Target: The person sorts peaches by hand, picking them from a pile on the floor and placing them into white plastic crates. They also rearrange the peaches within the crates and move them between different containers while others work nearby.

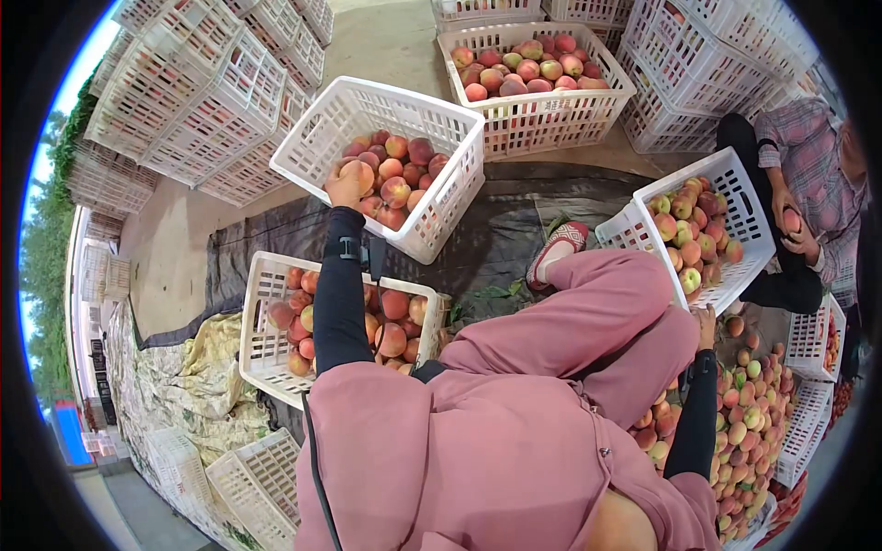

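Note:
My left hand (347, 184) is closed around a peach (359, 174) inside a tilted white crate (441, 197) partly filled with red and yellow peaches. Low on the right, my right hand (705, 323) is at the lower edge of another white crate (643, 225), which holds greener peaches; its fingers are partly hidden there. Beside my left sleeve, a third white crate (253, 317) holds large red peaches. Loose peaches (749, 413) lie in a big pile below my right hand.
A full peach crate (551, 115) stands at the back. Tall crate stacks (197, 92) rise at the left and right (675, 73). At the right sits another person (813, 165) holding a peach. A dark sheet (514, 197) covers the floor; empty crates (262, 482) lie lower left.

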Tool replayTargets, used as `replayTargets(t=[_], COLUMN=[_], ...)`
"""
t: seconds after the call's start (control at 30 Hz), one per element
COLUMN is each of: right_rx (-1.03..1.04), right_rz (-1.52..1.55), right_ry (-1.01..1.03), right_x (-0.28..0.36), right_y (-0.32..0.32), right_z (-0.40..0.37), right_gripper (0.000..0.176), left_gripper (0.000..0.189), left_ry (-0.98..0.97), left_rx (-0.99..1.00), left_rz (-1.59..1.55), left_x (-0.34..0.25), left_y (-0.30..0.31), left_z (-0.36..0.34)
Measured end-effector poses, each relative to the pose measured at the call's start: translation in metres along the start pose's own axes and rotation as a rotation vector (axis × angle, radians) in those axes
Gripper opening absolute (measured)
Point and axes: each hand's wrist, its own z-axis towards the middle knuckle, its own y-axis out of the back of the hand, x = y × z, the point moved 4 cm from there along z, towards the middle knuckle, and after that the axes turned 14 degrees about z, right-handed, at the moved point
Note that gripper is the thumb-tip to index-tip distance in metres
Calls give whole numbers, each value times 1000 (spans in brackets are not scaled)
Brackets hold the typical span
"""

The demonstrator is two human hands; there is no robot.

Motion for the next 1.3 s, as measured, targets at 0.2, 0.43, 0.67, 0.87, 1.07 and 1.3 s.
replayTargets(t=[0.2, 0.43, 0.67, 0.87, 1.07, 1.3], right_rx=[234, 70, -212, -339, -362, -460], right_rz=[-354, -165, 45, 183, 87, 233], right_ry=[81, -144, -380, -524, -501, -453], right_x=[27, 53, 76, 87, 71, 133], right_y=[-12, 6, 39, 60, 52, 96], right_z=[-26, -27, -97, -125, -121, -40], right_gripper=[30, 31, 33, 34, 35, 33], left_gripper=[21, 39, 34, 59, 72, 53], left_ry=[-289, -13, -172, 1198, 456, 380], left_rx=[-84, 647, 735, 412, 13, 79], left_rz=[562, 1824, 1859, 906, -233, -751], left_x=[5, -6, 232, 175, 104, 37], left_y=[-10, -81, -119, -84, -102, -44], left_z=[65, 44, 113, 133, 95, 42])
